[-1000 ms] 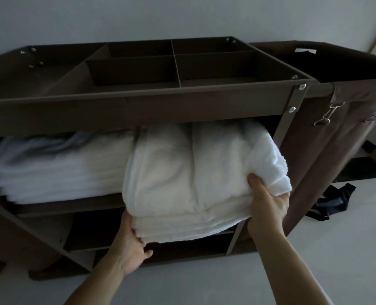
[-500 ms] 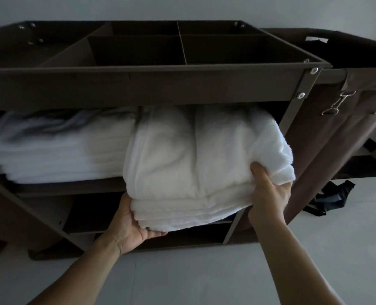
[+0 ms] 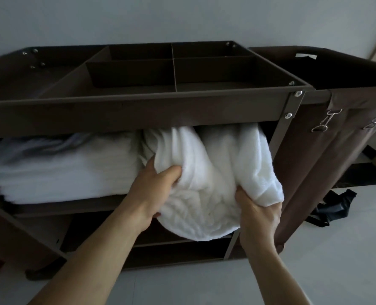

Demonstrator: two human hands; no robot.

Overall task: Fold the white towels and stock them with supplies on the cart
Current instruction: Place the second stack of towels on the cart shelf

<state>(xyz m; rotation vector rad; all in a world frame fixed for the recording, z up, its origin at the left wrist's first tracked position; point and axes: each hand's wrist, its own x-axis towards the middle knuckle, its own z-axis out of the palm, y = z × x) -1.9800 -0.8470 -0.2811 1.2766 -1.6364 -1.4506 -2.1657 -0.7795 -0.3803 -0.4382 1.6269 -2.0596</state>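
A bundle of folded white towels point(image 3: 213, 172) bulges out of the right half of the brown cart's point(image 3: 138, 111) middle shelf, its front hanging over the shelf edge. My left hand point(image 3: 158, 190) grips the bundle's left side, fingers dug into the cloth. My right hand point(image 3: 257, 214) grips its lower right corner from below. A second stack of folded white towels point(image 3: 61, 168) lies flat on the left half of the same shelf.
The cart's top tray point(image 3: 173, 69) has several empty compartments. A brown fabric bag point(image 3: 328, 150) with metal clips hangs on the cart's right end. A black object point(image 3: 334, 205) lies on the pale floor beside it. Lower shelves look dark.
My left hand moved from under the bundle's lower left corner up onto its left side. The flat stack got squeezed into a rounded bulge and pushed deeper into the shelf.
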